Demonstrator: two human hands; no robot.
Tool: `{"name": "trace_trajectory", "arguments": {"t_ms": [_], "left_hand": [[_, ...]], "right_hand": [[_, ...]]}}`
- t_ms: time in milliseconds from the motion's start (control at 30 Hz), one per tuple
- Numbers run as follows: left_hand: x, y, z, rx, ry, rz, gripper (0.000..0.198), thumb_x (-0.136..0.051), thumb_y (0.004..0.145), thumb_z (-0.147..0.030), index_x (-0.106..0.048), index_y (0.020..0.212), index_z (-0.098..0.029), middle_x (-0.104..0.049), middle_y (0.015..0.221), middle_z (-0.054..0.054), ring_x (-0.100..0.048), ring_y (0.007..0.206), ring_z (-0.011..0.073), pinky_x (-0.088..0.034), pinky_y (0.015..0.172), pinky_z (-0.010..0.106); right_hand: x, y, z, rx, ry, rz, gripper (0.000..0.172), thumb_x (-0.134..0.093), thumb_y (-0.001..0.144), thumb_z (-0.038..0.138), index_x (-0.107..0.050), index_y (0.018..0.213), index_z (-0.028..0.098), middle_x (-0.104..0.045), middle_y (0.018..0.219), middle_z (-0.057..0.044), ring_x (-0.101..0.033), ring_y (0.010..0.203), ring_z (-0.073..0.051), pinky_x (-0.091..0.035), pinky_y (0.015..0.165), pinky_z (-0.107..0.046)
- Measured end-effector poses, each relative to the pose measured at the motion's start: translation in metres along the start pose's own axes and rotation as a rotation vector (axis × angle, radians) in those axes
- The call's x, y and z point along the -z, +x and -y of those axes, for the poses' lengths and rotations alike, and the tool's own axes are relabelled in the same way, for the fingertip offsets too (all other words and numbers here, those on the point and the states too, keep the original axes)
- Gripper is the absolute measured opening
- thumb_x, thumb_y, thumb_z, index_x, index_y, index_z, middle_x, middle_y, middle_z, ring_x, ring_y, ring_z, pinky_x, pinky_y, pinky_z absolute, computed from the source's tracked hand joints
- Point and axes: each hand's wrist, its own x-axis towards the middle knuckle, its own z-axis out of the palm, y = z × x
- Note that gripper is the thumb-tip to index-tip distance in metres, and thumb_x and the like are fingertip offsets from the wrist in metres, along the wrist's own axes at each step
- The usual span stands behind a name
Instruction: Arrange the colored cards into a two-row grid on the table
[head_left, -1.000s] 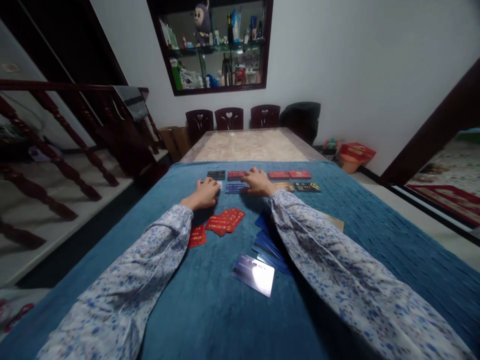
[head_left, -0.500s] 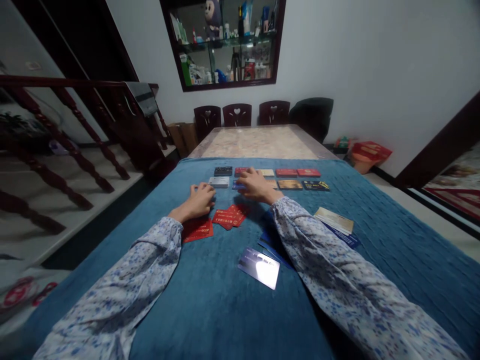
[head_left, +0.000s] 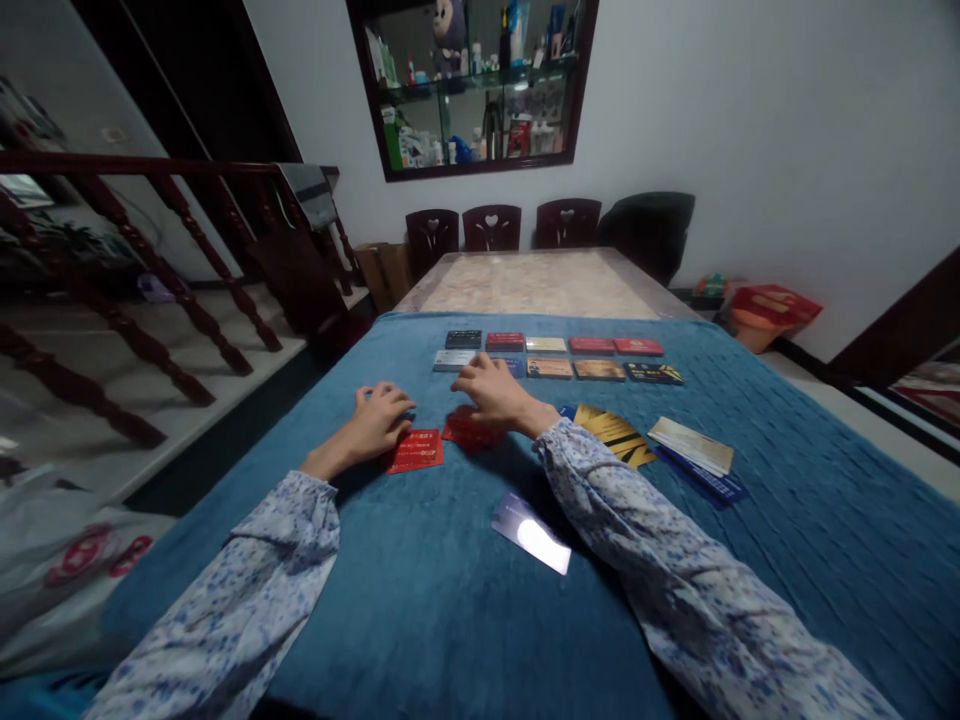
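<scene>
Red cards (head_left: 421,452) are spread on the cloth (head_left: 420,590), partly covered by the left hand (head_left: 377,420) and right hand (head_left: 493,396); fingers are curled apart, nothing clamped. Likely light, stiff and slippery, they are best pinched by opposite edges.

Nothing is readable — the red card (head_left: 420,451) and white bag (head_left: 71,580) bear only blurred print.
</scene>
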Motion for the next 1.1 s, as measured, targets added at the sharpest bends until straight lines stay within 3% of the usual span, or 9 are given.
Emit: {"name": "trace_trajectory", "arguments": {"t_ms": [400, 667, 867, 1100], "left_hand": [[0.005, -0.042, 0.027, 0.016, -0.203, 0.042, 0.032, -0.054, 0.093, -0.034, -0.072, 0.117, -0.023, -0.07, 0.122, 0.009, -0.048, 0.122, 0.0299, -0.036, 0.107, 0.052], [0.002, -0.046, 0.03, -0.025, -0.257, 0.052, 0.036, -0.063, 0.089, -0.034, -0.069, 0.123, -0.024, -0.065, 0.128, 0.009, -0.047, 0.125, 0.029, -0.038, 0.109, 0.049], [-0.002, -0.045, 0.029, -0.035, -0.264, 0.118, 0.045, -0.067, 0.087, -0.037, -0.066, 0.129, -0.023, -0.062, 0.131, 0.009, -0.046, 0.127, 0.0285, -0.037, 0.11, 0.046], [-0.007, -0.043, 0.03, -0.044, -0.24, 0.113, 0.046, -0.065, 0.088, -0.038, -0.065, 0.131, -0.024, -0.061, 0.129, 0.009, -0.05, 0.121, 0.0277, -0.04, 0.106, 0.044]], "right_hand": [[-0.014, -0.003, 0.035, 0.125, 0.008, 0.083, 0.044, -0.061, 0.091, 0.046, -0.069, 0.122, 0.017, -0.064, 0.13, -0.018, -0.041, 0.125, -0.036, -0.038, 0.092, -0.046], [-0.024, -0.002, 0.041, 0.164, 0.01, 0.112, 0.048, -0.06, 0.092, 0.053, -0.069, 0.119, 0.015, -0.063, 0.129, -0.019, -0.041, 0.123, -0.036, -0.036, 0.091, -0.047], [-0.028, -0.001, 0.042, 0.166, 0.028, 0.127, 0.046, -0.059, 0.093, 0.052, -0.071, 0.118, 0.016, -0.065, 0.127, -0.018, -0.042, 0.121, -0.036, -0.036, 0.088, -0.046], [-0.035, 0.003, 0.039, 0.192, 0.054, 0.1, 0.039, -0.059, 0.093, 0.048, -0.073, 0.113, 0.017, -0.067, 0.123, -0.017, -0.044, 0.119, -0.035, -0.035, 0.087, -0.043]]}}
